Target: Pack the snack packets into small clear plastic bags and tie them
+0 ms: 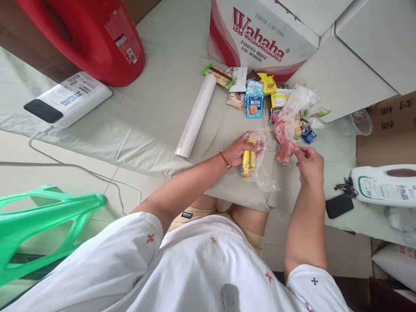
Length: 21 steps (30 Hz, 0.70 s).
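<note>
My left hand [239, 151] is closed around a yellow snack packet [248, 159] and a crumpled clear plastic bag [264, 175], just above the table's near edge. Between the thumb and fingers of my right hand [308, 161] is a pink snack packet [286, 151], pinched at its right end. More pink packets [279, 130] lie behind it, by another clear plastic bag [297, 104]. Farther back is a spread of small snacks: a blue packet [254, 100], a yellow packet [268, 83] and a small dark blue packet [308, 135].
A white roll [196, 117] lies left of the snacks. Behind stands a Wahaha water carton [260, 39]. At left are a red jug [113, 47], a white device with a cable [69, 99] and a green stool [48, 216]. At right are a black phone-like slab [339, 206], keys [347, 187] and a white bottle [383, 186].
</note>
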Each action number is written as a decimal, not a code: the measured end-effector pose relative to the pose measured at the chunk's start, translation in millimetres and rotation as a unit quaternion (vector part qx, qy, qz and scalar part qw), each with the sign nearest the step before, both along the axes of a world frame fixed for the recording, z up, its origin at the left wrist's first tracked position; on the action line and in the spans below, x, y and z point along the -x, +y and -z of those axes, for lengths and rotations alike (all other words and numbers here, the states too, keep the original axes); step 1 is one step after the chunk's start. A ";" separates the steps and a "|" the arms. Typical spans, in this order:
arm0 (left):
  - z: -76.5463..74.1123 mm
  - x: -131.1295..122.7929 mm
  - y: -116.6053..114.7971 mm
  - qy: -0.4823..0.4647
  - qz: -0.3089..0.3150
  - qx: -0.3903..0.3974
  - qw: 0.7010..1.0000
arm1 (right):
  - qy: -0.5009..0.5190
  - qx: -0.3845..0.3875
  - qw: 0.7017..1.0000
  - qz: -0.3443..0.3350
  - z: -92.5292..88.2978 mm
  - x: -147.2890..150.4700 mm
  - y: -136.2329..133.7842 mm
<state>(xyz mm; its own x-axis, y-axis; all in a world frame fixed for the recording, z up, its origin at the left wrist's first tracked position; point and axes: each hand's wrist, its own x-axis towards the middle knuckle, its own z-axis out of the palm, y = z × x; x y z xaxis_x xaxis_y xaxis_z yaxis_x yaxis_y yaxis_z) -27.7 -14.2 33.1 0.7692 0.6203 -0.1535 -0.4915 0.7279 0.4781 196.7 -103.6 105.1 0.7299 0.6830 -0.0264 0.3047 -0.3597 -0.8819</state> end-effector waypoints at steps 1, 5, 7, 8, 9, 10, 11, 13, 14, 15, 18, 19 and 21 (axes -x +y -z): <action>0.2 -0.7 0.4 0.009 -0.013 0.007 1.000 | -0.024 -0.007 1.000 -0.018 5.0 3.6 -0.7; -0.4 -3.2 0.7 0.028 -0.046 0.026 0.998 | -0.075 -0.028 0.984 -0.159 13.7 46.2 -17.2; -0.8 -4.4 0.1 0.038 -0.057 0.024 0.997 | -0.110 -0.009 0.970 -0.218 14.9 73.7 -27.9; -0.7 -5.0 -0.1 0.043 -0.063 0.022 0.997 | -0.144 -0.010 0.964 -0.225 15.8 86.1 -32.7; -0.4 -5.6 -0.2 0.045 -0.071 0.021 0.996 | -0.183 -0.018 0.959 -0.214 17.4 96.8 -37.0; 0.1 -6.0 -0.1 0.045 -0.077 0.020 0.996 | -0.221 -0.030 0.956 -0.191 19.5 105.4 -40.7; 0.6 -6.4 0.1 0.044 -0.080 0.019 0.996 | -0.253 -0.040 0.953 -0.163 22.3 111.5 -43.7; 1.5 -6.3 0.5 0.034 -0.079 0.020 0.996 | -0.283 -0.049 0.950 -0.120 28.7 116.1 -47.1; 1.6 -5.9 0.6 0.025 -0.071 0.021 0.997 | -0.286 -0.047 0.951 -0.112 32.0 114.7 -47.2; 1.5 -5.3 0.6 0.016 -0.059 0.020 0.998 | -0.284 -0.042 0.951 -0.112 35.0 111.3 -46.2; 0.5 -3.2 -0.1 -0.010 -0.023 0.017 1.000 | -0.225 -0.002 0.961 -0.159 40.0 94.0 -38.3; 0.3 -2.8 -0.3 -0.014 -0.016 0.017 1.000 | -0.179 0.020 0.967 -0.180 40.1 87.6 -35.4; 0.6 -2.7 -0.2 -0.014 -0.012 0.024 1.000 | -0.081 0.052 0.975 -0.200 38.5 76.3 -30.9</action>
<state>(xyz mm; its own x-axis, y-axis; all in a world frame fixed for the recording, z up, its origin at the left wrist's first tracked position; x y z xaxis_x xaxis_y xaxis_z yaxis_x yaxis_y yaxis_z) -24.9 -14.4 32.5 0.7591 0.6305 -0.1619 -0.5212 0.7377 0.4292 120.4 -134.5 66.7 0.4061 0.9137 -0.0166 0.5712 -0.2680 -0.7758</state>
